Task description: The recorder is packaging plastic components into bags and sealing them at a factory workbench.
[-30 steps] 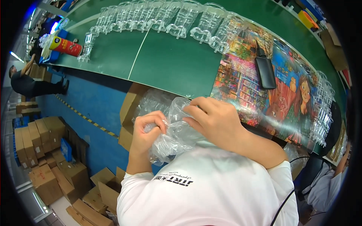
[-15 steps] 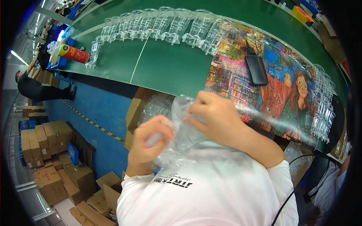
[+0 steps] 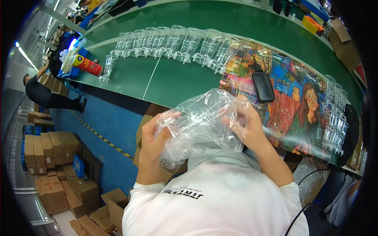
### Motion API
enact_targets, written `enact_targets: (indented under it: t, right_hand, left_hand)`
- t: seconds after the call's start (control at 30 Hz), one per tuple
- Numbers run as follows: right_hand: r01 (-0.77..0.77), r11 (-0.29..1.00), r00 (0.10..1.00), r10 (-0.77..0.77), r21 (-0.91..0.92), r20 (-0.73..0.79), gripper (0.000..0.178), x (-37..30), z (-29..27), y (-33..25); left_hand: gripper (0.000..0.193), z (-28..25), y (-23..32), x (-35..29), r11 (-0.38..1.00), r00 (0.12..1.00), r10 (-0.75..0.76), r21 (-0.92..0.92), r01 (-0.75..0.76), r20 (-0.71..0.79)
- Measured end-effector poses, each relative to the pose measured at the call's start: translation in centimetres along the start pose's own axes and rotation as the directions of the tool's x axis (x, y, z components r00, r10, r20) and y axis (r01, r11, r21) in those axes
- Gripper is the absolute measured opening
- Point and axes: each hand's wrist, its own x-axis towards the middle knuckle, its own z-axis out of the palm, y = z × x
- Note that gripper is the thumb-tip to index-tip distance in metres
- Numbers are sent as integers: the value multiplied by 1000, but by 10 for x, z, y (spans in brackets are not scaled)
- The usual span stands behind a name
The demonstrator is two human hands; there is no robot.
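A crinkled clear plastic bag (image 3: 199, 124) is spread between my two hands, just in front of the table's near edge. My left hand (image 3: 154, 133) grips its left side, fingers curled into the film. On the opposite side, my right hand (image 3: 249, 125) holds the bag with thumb and fingers partly behind the plastic. Glare and folds keep me from telling whether anything lies inside. Beyond the bag, several clear plastic cup-like parts (image 3: 192, 45) stand in a curved row on the green table (image 3: 130, 84). A black bottle with a pointed tip (image 3: 264, 86) lies near my right hand.
A colourful illustrated sheet (image 3: 289, 114) covers the table's right part, with more clear parts (image 3: 336, 118) at its edge. A red and yellow can (image 3: 88, 65) lies by a blue bin (image 3: 80, 53). Cardboard boxes (image 3: 51, 194) stack at left; another person (image 3: 51, 94) stands beyond.
The bag, bunched up between my hands before, is now spread wide and raised. My hands have moved apart, the right one outward and lower. The view has tilted a little.
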Motion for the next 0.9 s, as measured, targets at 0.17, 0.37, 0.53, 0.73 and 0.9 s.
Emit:
enact_targets:
  t: [0.17, 0.37, 0.53, 0.73, 0.9]
  right_hand:
    - [12, 994, 1000, -12, 107, -4, 15, 3, -1, 1]
    - [89, 974, 975, -43, 209, -216, 11, -3, -1, -10]
    - [71, 953, 936, 39, 295, -351, 20, -9, -26, 20]
    - [222, 970, 911, -169, 100, -375, 19, -7, -25, 11]
    - [298, 954, 948, -291, 37, -128, 15, -2, -12, -13]
  left_hand:
    - [32, -7, 12, 6, 911, 946, 258, 277, -306, 194]
    - [31, -14, 22, 5, 923, 901, 307, 326, -204, -308]
    - [23, -8, 58, 21, 902, 634, 202, -110, -418, -747]
    - [21, -84, 16, 1, 951, 951, 308, 37, -308, 18]
    - [51, -25, 48, 6, 937, 955, -170, 341, 80, 245]
